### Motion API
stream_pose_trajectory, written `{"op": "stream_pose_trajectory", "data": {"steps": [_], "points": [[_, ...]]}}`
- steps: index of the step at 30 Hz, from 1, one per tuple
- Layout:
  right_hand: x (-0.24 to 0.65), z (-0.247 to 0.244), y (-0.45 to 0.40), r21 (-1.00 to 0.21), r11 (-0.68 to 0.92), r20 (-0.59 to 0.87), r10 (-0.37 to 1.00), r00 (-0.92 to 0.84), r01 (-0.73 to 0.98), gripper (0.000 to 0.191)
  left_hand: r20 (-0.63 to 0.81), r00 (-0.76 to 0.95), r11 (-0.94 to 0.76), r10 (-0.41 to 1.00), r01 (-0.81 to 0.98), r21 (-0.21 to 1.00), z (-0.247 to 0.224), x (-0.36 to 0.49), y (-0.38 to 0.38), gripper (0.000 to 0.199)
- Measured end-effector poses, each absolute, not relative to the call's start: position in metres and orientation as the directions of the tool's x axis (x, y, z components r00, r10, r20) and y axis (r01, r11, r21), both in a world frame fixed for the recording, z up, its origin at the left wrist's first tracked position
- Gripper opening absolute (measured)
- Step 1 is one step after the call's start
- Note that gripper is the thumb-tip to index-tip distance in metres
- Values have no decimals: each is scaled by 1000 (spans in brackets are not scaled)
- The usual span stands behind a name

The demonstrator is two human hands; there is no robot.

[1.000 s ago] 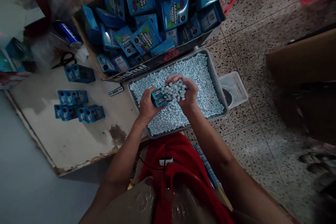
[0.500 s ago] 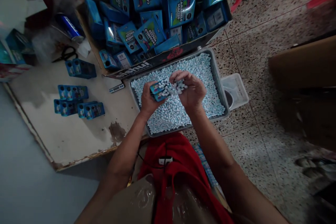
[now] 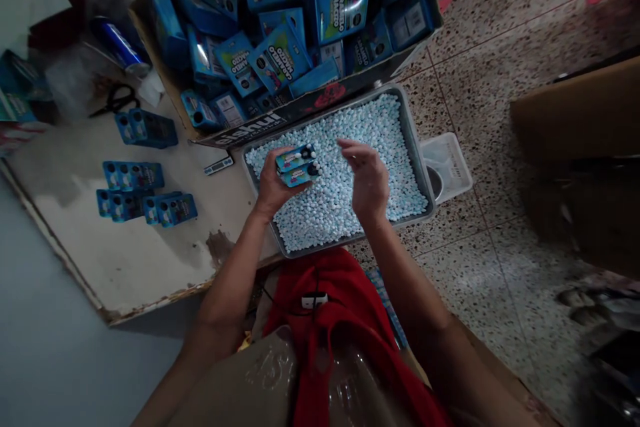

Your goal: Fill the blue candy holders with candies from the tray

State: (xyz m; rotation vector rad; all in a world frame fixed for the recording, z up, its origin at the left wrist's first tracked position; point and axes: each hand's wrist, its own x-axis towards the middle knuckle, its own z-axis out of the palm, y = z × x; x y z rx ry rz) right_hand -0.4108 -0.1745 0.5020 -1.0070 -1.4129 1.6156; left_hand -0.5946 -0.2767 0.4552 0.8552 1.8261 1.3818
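Note:
My left hand [image 3: 273, 185] is wrapped round two small blue boxes [image 3: 299, 165], held side by side over the left part of a grey tray [image 3: 406, 121]. A few pale candies sit at the boxes' right ends, by their dark round openings. The tray is filled with small white and light-blue candies [image 3: 340, 203]. Over the middle of the tray is my right hand [image 3: 369, 180], its fingers apart and pointing up and left, with nothing seen in it. It does not touch the boxes.
Behind the tray stands a carton [image 3: 240, 132] full of blue boxes. Several small blue boxes [image 3: 133, 175] stand on the table [image 3: 165, 260] at left, near scissors [image 3: 120, 99] and a blue can [image 3: 120, 47]. A clear container [image 3: 455, 167] lies right of the tray.
My right hand has come away from the boxes, and the candies it held are gone from it. My left hand has shifted slightly left with the boxes, away from my right hand.

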Motion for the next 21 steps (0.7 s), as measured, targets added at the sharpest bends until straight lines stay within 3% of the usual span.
{"op": "stream_pose_trajectory", "data": {"steps": [4,11,17,21], "points": [[-350,469,-220,-938,-267,-272,962,10,220,46,-199,-525,271,827,62,961,449,-631,-284,103],[-335,401,-305,-809,-319,-276,948,160,493,77,-211,-347,265,914,116,957,411,-659,-290,103],[-395,371,-276,-899,-345,-247,909,337,271,69,-155,-176,164,972,40,986,391,-628,-284,93],[-415,363,-250,-892,-432,-449,818,359,-131,62,-130,-77,131,989,17,991,388,-595,-271,94]]}}
